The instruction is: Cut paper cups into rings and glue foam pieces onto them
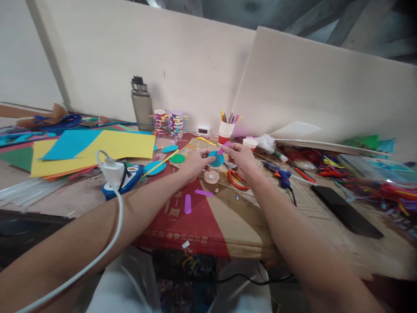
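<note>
My left hand (199, 161) pinches the left side of a blue paper disc (215, 159) above the cardboard. My right hand (240, 155) is closed on a small purple strip (224, 148), whose lower end meets or overlaps the disc's upper right edge; whether it is stuck there I cannot tell. Below the hands sits a small pale round dish-like piece (211, 176). Red-handled scissors (237, 180) lie under my right wrist. Two more purple strips, one upright (188, 204) and one lying crosswise (204, 193), rest nearer to me.
A white cable (119, 217) from a blue power strip (130, 174) crosses over my left forearm. At right lie a blue glue gun (282, 176) and a black phone (347, 211). Behind stand a bottle (142, 106) and a cup of pens (226, 130). Coloured sheets (127, 145) lie left.
</note>
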{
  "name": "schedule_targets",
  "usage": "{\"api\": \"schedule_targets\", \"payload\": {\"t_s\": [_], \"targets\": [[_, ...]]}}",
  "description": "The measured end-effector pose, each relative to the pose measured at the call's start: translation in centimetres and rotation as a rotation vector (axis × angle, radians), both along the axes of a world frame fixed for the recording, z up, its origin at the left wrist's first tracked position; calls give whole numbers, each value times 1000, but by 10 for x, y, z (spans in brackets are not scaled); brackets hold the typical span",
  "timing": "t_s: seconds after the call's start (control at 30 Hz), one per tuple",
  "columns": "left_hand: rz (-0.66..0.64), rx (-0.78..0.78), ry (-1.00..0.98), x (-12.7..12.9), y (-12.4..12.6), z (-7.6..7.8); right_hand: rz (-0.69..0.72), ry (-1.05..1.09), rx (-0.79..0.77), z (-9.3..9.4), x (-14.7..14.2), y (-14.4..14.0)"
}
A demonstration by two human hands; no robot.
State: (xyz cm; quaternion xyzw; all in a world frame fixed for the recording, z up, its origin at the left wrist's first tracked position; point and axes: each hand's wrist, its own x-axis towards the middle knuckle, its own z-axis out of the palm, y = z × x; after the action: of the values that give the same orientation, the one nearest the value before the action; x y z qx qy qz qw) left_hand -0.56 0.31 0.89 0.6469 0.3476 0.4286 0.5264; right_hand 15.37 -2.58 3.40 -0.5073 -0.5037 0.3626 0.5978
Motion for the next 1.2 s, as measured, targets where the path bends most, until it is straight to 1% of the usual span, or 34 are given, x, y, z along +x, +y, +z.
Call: {"api": "schedule_targets", "payload": {"t_s": [0.27,0.47,0.73,1.0,1.2], "targets": [[-29,25,-18,0,-1,1,1,-45,12,-4,1,2],[-16,24,4,-1,-1,0,-25,-76,54,-6,-1,3],[-28,5,-62,1,-1,-1,-75,-161,93,-8,-2,2],[0,16,-24,0,-1,-1,-52,-194,135,-17,-3,8],[20,17,-29,0,0,-2,-29,-189,142,-18,-5,8]]}}
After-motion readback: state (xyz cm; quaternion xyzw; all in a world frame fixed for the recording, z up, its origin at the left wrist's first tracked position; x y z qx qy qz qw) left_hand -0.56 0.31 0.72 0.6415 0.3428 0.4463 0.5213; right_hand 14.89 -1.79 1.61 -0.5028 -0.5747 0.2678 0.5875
